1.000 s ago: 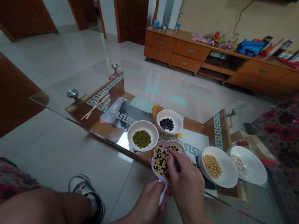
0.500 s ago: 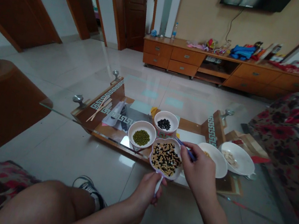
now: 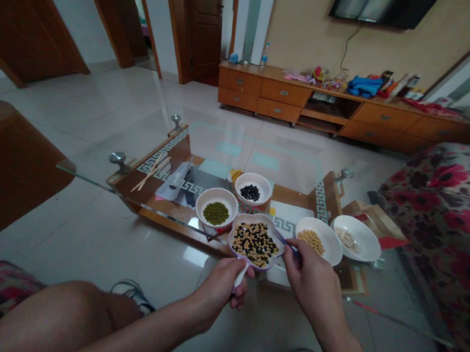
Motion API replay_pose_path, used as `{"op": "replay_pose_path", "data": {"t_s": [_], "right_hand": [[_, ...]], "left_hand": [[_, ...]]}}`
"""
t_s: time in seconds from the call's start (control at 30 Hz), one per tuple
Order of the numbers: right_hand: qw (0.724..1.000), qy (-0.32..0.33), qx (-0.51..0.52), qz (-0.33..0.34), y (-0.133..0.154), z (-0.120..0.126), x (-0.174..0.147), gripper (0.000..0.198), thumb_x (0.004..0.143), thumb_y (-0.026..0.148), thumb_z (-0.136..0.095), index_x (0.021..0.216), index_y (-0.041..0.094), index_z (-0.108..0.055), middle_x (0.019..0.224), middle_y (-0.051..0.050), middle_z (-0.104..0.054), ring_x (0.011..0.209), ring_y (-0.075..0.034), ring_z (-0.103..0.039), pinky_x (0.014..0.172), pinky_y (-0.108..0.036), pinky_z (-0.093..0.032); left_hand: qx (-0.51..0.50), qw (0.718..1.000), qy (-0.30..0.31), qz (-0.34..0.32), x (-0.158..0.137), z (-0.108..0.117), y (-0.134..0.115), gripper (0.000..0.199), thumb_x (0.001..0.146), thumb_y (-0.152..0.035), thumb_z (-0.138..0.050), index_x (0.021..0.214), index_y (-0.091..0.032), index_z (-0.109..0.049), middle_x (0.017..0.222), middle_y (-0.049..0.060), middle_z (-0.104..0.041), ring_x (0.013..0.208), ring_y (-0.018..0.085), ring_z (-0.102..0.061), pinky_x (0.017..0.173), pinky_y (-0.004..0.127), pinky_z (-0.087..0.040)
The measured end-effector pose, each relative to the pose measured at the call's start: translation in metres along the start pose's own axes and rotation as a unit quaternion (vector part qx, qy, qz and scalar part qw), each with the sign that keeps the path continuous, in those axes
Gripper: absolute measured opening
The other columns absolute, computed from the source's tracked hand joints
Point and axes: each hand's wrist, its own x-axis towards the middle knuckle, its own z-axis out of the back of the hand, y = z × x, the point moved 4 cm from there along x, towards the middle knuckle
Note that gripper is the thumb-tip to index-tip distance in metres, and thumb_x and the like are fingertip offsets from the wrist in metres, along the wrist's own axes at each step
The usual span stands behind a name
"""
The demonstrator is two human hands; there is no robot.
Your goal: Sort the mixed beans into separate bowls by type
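Left hand (image 3: pixel 221 282) clamped round white handle of flower-shaped purple-rimmed dish of mixed beans (image 3: pixel 255 243), low on glass table (image 3: pixel 95 174). At three o'clock, right hand (image 3: pixel 312 276) pinching thin blue tweezers (image 3: pixel 285 243) at dish rim.

The flower-shaped dish (image 3: pixel 271 261) has a lilac rim and white handle and carries mixed black and tan beans. Four white bowls carry green beans (image 3: pixel 216 213), black beans (image 3: pixel 250 192), yellow beans (image 3: pixel 311 240) and pale pieces (image 3: pixel 346 237). The sofa (image 3: pixel 459 207) bears red flowers on dark fabric; the table's wooden shelf (image 3: pixel 167 149) has a white key-pattern border.
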Motion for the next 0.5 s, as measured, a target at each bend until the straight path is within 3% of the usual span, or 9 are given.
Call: {"op": "replay_pose_path", "data": {"t_s": [0.23,0.5], "right_hand": [[0.999,0.001,-0.01,0.043,0.008,-0.004,0.001,0.027,0.094,0.034,-0.044,0.103,0.021,-0.065,0.085,-0.005,-0.074,0.072,-0.019,-0.069,0.059,-0.027,-0.042],[0.999,0.024,-0.026,0.041,0.007,-0.003,-0.001,0.026,0.093,0.032,-0.043,0.099,0.022,-0.066,0.083,-0.004,-0.074,0.073,-0.019,-0.07,0.058,-0.027,-0.042]], "left_hand": [[-0.014,0.999,0.049,0.002,-0.003,-0.002,-0.007,0.038,0.085,-0.047,-0.046,0.092,-0.013,-0.06,0.045,-0.002,-0.051,0.036,0.012,-0.039,0.045,0.026,-0.035],[0.031,0.997,0.072,-0.005,-0.007,-0.005,-0.015,0.045,0.084,-0.053,-0.046,0.094,-0.012,-0.06,0.047,0.0,-0.055,0.038,0.013,-0.044,0.044,0.024,-0.033]]}}
